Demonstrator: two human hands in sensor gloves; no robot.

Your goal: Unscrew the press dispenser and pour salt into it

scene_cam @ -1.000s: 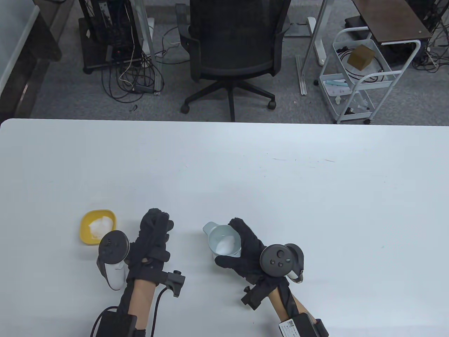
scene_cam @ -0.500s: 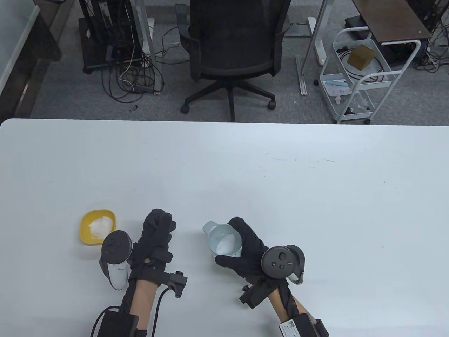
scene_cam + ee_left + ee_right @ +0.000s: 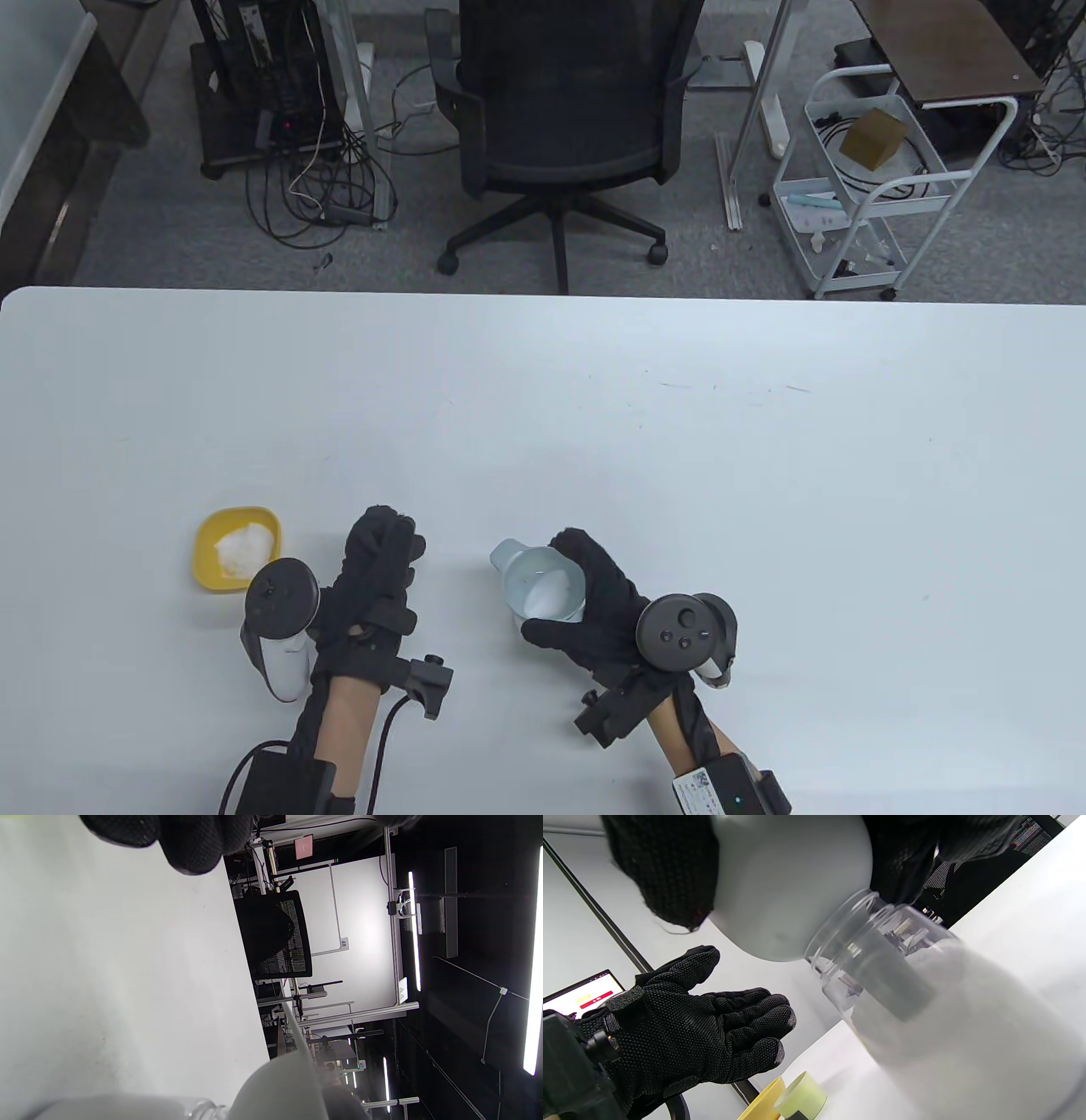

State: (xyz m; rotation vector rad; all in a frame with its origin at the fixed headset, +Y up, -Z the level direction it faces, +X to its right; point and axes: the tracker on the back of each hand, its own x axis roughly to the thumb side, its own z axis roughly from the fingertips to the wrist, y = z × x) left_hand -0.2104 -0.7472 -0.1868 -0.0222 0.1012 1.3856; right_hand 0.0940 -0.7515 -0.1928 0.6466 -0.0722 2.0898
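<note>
A clear jar (image 3: pixel 925 1005) with white salt inside stands on the white table (image 3: pixel 594 424). A grey funnel-like top (image 3: pixel 543 586) with a small spout sits in its mouth and holds some salt. My right hand (image 3: pixel 550 587) grips this grey top (image 3: pixel 789 878) from the right, fingers behind and thumb in front. My left hand (image 3: pixel 382 543) is open and empty, left of the jar and apart from it; it also shows in the right wrist view (image 3: pixel 712 1027). A yellow bowl (image 3: pixel 236 550) with salt sits left of the left hand.
A pale green round piece (image 3: pixel 801 1096) lies beside the yellow bowl (image 3: pixel 761 1103) in the right wrist view. The left wrist view shows my fingertips (image 3: pixel 186 840) over bare table. A black office chair (image 3: pixel 564 127) stands beyond the table's far edge.
My left hand has shifted slightly to the right. My right hand keeps its grip on the grey top, and the jar has not moved.
</note>
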